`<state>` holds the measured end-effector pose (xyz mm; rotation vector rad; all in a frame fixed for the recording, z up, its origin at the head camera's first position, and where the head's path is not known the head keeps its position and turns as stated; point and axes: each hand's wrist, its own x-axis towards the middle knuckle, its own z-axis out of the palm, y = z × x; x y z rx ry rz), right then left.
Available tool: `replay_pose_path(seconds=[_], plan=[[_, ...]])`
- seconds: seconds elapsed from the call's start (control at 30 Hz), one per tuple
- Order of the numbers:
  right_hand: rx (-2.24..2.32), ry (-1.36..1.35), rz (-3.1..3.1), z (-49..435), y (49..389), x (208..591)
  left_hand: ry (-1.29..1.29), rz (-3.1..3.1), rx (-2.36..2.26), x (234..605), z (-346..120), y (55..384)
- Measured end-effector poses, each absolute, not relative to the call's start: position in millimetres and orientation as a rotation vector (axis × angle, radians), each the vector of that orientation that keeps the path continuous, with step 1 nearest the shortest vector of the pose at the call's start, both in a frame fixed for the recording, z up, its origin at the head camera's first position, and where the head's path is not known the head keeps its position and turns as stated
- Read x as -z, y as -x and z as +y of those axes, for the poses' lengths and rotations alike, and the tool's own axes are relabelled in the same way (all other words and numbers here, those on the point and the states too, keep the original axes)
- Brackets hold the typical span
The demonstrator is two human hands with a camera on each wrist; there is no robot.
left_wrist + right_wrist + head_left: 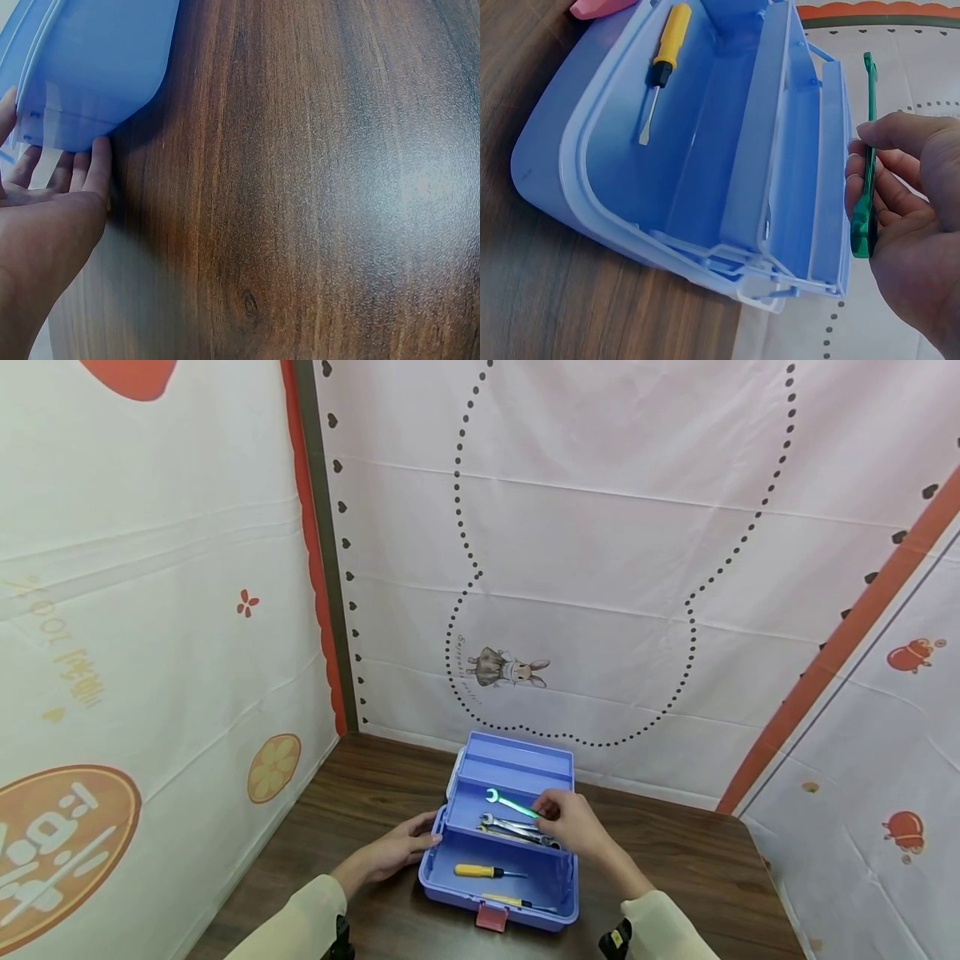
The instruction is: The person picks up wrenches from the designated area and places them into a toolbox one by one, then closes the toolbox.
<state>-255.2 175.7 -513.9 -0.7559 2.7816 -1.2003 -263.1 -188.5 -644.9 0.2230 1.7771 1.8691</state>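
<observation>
A blue toolbox point(498, 920) stands with its lid raised and its tray point(468, 799) folded out. My right hand point(573, 821) pinches a shiny, green-tinted wrench point(513, 803) between thumb and fingers, above the tray; in the right wrist view the wrench point(870, 161) is seen edge-on. Below it, several silver wrenches point(510, 824) lie in the tray, partly hidden by the right hand. My left hand point(390, 852) holds the toolbox at its left side, thumb at the rim. In the left wrist view its fingers point(97, 169) lie against the outer wall.
Inside the lower compartment lie a screwdriver with a thick yellow handle point(475, 870) and a slimmer yellow-handled tool point(506, 900). A pink latch point(492, 917) hangs at the front. Beneath is a dark wooden table point(660, 852), with patterned cloth walls point(585, 568) behind and on both sides.
</observation>
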Motion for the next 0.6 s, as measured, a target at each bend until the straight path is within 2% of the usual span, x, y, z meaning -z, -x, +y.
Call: replay_pose_path(seconds=[0.6], plan=[[1.186, 0.722, 2.764, 162.6, 266.4, 540.0, -0.225, 1.799, -1.849, 642.7, -188.9, 261.0]])
